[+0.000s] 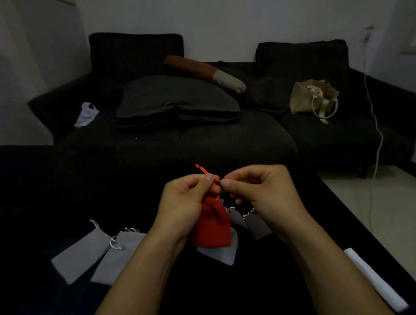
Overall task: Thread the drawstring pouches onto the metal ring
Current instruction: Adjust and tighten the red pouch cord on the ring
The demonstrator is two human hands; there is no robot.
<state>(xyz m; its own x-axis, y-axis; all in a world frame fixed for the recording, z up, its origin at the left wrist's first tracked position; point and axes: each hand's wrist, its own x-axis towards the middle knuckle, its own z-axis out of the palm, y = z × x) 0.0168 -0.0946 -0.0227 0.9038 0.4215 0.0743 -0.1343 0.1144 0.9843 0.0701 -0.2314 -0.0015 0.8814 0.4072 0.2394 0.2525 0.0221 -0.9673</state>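
Nearest the person, on the dark table (43, 197), two grey pouches (81, 253) lie flat and overlapping at the left, their pale cords touching. A white roll (376, 280) lies along the right edge.

Just above the table, both hands meet over the red pouch (212, 226). The left hand (185, 199) has thumb and fingers curled tight, pinching the orange drawstring (202, 170) just above the gathered neck, so the pouch hangs free below. The right hand (263, 191) pinches close beside it, fingertips narrow — whether on the cord's end or on the metal ring I cannot tell; no ring shows plainly in this dim light.

Under and behind the red one, a pale grey pouch (221, 255) shows below it, and two darker grey ones (258, 226) hang or lie beneath the right hand, glinting cords at their necks. That makes one red and five grey, as far as I can count.

The pouch looks light, soft and floppy, with nothing stiff to steer. I'd judge the cord loop the only sensible hold, taken close to the neck; it is thin and likely slippery.

Beyond stands a black sofa (227, 139) with a dark cushion (178, 98) and a beige tote bag (312, 97).
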